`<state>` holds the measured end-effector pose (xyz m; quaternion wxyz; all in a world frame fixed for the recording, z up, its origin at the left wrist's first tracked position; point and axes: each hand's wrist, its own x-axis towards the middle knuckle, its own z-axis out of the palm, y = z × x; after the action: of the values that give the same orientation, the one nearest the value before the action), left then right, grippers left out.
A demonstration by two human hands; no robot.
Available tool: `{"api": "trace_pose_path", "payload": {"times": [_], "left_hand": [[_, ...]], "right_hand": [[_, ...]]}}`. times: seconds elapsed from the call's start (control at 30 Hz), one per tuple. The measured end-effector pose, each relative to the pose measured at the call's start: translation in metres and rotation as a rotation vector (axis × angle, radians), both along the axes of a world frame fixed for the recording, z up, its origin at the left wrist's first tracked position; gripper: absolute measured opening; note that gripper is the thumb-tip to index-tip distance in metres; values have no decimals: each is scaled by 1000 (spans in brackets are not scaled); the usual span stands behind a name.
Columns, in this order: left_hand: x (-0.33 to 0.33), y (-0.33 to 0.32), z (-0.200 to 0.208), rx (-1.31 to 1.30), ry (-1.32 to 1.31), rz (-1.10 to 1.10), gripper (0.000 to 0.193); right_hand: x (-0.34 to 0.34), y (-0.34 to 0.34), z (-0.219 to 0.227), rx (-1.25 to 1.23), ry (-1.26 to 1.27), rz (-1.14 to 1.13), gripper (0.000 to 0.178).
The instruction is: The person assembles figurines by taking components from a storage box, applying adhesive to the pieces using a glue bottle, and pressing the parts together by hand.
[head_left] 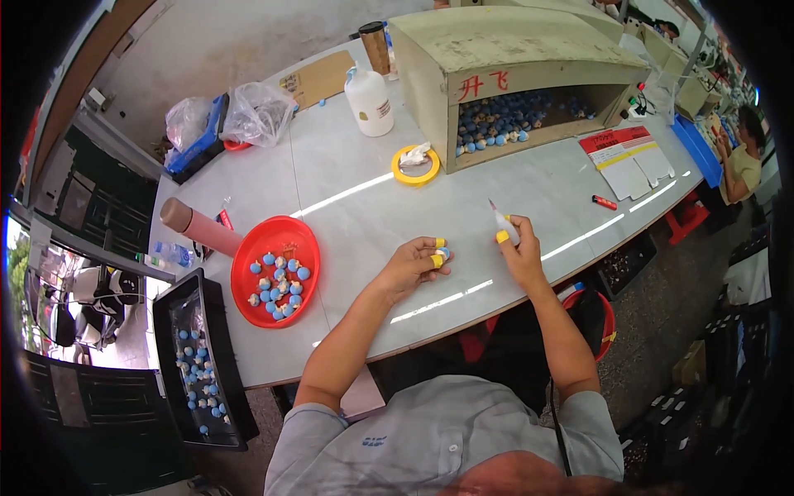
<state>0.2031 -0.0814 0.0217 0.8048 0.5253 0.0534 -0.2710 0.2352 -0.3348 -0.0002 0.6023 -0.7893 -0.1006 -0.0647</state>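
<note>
Head cam: one wide fisheye view, looking down on the table (356,227).
Left unit of a head-worn pair, sitting above the table's near edge, on the wearer's side; pitched down and forward across it, upright, unmirrored. Close range: left hand (409,269) and right hand (523,252) land mid-frame over the table, shirt front (438,417) takes bottom centre, on its near side. Field reaches the wall (240,41) beyond the table and floor (645,335) to its right; table edges bow toward the dark round rim.

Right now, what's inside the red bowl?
Small blue-and-cream pieces lie inside the red bowl, some touching. What's directly underneath them is covered, so I can't tell.
</note>
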Motion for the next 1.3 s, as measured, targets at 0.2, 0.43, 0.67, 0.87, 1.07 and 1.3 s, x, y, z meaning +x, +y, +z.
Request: {"api": "trace_pose_path", "payload": {"times": [0.2,0.43,0.67,0.87,1.07,1.3], "left_hand": [[-4,-5,1,22,-2,-16,34],[1,-7,-5,37,-61,-36,32],[6,-7,-4,52,-70,-31,30],[2,-7,-3,91,-78,-11,31],[-3,-10,-4,81,-50,-3,33],[-2,-7,1,105,-64,0,34]], "right_hand": [[3,-1,2,63,43,-98,29],[14,-8,-7,77,13,-137,32],[18,-4,-3,97,71,-140,32],[14,-3,-1,74,68,-111,31],[10,-6,-4,58,53,-65,31],[12,-3,-3,144,39,-2,30]]}}
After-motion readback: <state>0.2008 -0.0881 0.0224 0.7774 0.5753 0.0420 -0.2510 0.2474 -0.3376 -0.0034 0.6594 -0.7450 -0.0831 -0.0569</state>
